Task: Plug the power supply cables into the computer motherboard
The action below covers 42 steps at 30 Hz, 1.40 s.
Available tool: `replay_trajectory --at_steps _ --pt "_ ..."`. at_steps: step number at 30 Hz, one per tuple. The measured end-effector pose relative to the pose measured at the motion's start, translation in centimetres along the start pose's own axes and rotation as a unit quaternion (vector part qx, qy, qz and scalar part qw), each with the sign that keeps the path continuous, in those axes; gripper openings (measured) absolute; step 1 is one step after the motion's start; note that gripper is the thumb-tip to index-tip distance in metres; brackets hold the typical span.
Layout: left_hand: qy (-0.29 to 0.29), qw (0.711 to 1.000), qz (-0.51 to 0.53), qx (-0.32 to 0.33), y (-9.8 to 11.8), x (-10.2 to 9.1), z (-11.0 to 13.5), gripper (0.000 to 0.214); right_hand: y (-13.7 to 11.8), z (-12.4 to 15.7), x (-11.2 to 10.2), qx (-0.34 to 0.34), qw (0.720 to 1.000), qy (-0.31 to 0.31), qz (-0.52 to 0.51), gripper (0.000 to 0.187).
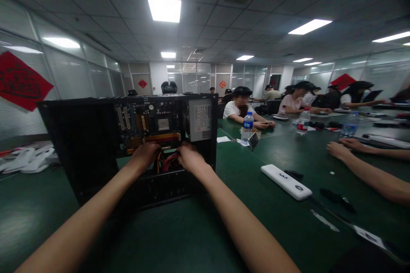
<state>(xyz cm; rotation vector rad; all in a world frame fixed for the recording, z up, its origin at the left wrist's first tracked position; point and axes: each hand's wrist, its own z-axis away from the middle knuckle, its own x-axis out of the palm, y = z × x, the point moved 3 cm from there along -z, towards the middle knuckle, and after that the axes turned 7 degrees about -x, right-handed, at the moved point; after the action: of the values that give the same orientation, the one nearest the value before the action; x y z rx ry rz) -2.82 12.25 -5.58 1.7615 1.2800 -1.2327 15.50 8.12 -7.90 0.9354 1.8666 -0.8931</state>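
A black computer case [92, 145] stands open on its side facing me, on a green table. Inside it the motherboard [153, 113] shows several slots and a pale square socket. A power supply [200, 119] with a white label sits at the upper right. My left hand [145, 155] reaches in below the orange and yellow slots [163, 137], fingers curled inward. Opposite it, my right hand [190, 155] is closed near the same slots. Red, yellow and black cables [168, 162] run between and below both hands. What the fingertips hold is hidden.
A white power bank [286, 182] marked 3 and black cables [338, 199] lie to the right. Bottles, including a blue-capped one [247, 128], stand farther back. Another person's hands [342, 149] rest at the right. White items [32, 158] lie at the left.
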Motion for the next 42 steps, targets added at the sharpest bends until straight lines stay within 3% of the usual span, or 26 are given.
replay_trajectory --at_steps 10,21,27,34,42 --pt "-0.006 1.0 0.003 -0.013 -0.1 -0.1 0.1 0.028 -0.2 -0.2 0.0 -0.006 1.0 -0.001 0.002 0.029" --pt "-0.02 1.0 -0.002 -0.017 -0.1 0.1 0.2 0.025 -3.9 -3.2 -0.3 -0.159 0.98 0.003 0.12 0.033" --pt "-0.018 1.0 -0.004 -0.019 -0.5 0.1 0.4 0.027 -3.7 -5.3 0.8 -0.252 0.952 0.001 0.173 0.029" --pt "-0.015 1.0 0.0 0.004 -0.3 -0.1 0.5 0.027 -2.5 -4.4 1.0 -0.167 0.98 0.016 0.106 0.031" --pt "-0.016 1.0 0.006 0.02 -0.1 -0.2 0.4 0.03 -2.7 -4.6 1.1 -0.188 0.978 0.009 0.093 0.03"
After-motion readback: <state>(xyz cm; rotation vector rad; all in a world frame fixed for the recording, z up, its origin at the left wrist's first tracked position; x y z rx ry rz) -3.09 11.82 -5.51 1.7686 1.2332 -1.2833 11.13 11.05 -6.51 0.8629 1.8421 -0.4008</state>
